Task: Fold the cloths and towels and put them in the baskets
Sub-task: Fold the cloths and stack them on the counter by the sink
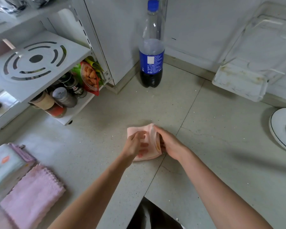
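A small peach-pink cloth (136, 129) lies on the grey countertop (92, 146) near the middle. My left hand (135, 144) rests on top of it with loosely bent fingers. My right hand (168, 142) pinches the cloth's raised right edge, which stands up in a fold between the two hands. At the lower left a pink towel (31, 197) lies folded, beside a pale blue-white folded cloth (5, 167) with a lilac cloth edge (21, 152) behind it. No basket is in view.
A tall cola bottle with a blue cap (151, 52) stands at the back against the wall. A white shelf rack (35, 66) with jars and snack packets is at the left. A white plate (282, 129) sits at the right edge, a clear plastic box (248, 70) behind it.
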Motion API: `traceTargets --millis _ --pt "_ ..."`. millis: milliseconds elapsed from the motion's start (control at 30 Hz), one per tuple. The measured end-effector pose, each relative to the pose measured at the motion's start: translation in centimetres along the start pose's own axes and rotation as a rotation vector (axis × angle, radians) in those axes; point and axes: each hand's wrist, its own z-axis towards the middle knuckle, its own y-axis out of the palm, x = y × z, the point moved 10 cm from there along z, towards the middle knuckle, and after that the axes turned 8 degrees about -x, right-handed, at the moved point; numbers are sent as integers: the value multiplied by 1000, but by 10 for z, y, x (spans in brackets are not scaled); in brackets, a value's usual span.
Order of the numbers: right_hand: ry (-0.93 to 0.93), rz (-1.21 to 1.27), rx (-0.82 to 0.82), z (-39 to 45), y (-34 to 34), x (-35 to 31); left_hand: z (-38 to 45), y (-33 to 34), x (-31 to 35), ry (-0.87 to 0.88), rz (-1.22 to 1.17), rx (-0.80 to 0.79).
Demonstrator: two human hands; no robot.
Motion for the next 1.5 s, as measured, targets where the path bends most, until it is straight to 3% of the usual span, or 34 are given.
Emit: traceTargets --millis 167,233,333,433,567,667,800,933,1033,1133,1333,1500 --pt "-41 -268 173 4 -4 -14 1 -61 23 233 472 370" --pt "-26 -310 180 5 -1 -17 7 -68 20 225 466 256" --pt "-66 -299 56 2 12 -25 9 -63 12 167 287 -16" --pt "-182 -327 -135 -19 31 -42 -6 -63 23 310 264 -113" --pt "-283 -412 -243 -50 46 -67 -54 -65 53 614 428 -83" --pt "-426 -386 -174 -65 56 -95 -93 -70 73 819 561 50" --pt "-514 -298 -108 -76 83 -117 -124 -82 85 927 585 183" --pt "-464 -378 -200 -81 110 -115 -149 -85 95 1043 805 252" --pt "-453 -473 -324 -89 132 -110 -166 -102 95 1053 810 319" --pt "-592 -504 -273 -101 145 -122 -179 -113 93 1045 823 342" --pt "-802 -568 -144 -124 157 -143 -191 -129 91 991 747 194" --pt "-857 -690 -190 -132 176 -153 -196 -128 93 925 967 87"
